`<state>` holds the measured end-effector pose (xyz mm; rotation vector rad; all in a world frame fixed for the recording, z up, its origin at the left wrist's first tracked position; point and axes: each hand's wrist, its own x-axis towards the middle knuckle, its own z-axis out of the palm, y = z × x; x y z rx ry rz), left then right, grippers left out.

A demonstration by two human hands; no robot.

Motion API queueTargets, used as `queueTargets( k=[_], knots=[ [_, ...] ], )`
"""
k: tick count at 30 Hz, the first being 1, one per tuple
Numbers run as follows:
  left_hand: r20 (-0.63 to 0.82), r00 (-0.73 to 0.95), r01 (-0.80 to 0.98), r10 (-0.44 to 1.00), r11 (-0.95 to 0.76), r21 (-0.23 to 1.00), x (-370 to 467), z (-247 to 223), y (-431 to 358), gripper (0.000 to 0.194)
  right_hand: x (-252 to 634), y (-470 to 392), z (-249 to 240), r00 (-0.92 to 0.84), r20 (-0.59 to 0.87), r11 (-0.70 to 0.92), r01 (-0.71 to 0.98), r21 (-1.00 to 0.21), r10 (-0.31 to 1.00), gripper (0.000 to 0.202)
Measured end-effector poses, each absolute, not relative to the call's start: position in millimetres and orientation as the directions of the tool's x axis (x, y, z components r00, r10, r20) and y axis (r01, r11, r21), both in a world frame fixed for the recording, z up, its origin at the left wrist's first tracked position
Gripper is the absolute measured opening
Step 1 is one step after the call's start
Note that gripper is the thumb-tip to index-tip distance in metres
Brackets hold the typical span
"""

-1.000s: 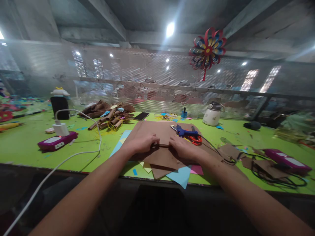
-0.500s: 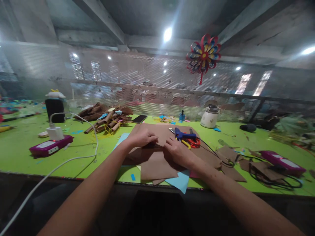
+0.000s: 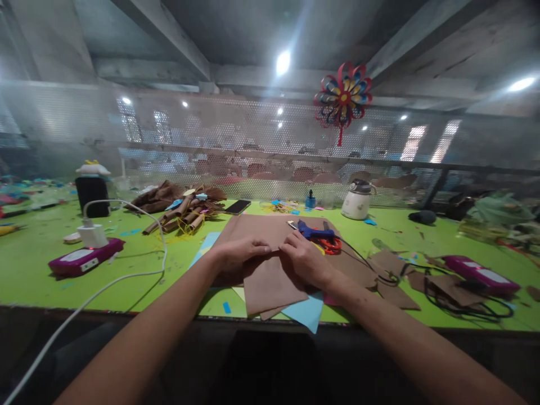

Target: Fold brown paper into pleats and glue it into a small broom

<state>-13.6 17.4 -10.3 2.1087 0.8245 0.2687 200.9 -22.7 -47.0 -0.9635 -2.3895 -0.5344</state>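
1. Pinching a brown rectangular paper sheet [image 3: 272, 284] by its far edge with left hand [image 3: 242, 251] and right hand [image 3: 307, 260].
2. Overlapping light-blue paper [image 3: 306, 312] near the front edge of the flat green tabletop [image 3: 141, 250].

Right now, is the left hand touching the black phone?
Apart. The head view shows brown paper between the left hand and the phone.

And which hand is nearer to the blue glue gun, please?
Right. The right hand is just on the near side of the blue glue gun; the left hand is farther away, to the gun's left, at the brown paper.
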Motion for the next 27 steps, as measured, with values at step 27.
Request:
queueTargets(
  k=[27],
  knots=[
    [0.064, 0.771, 0.504, 0.634, -0.668, 0.547, -2.8, -8.0, -3.4, 0.034, 209.1, -4.6, -48.5, -0.266, 0.214, 0.287, 0.275, -0.918, 0.94, 0.028]
  ],
)
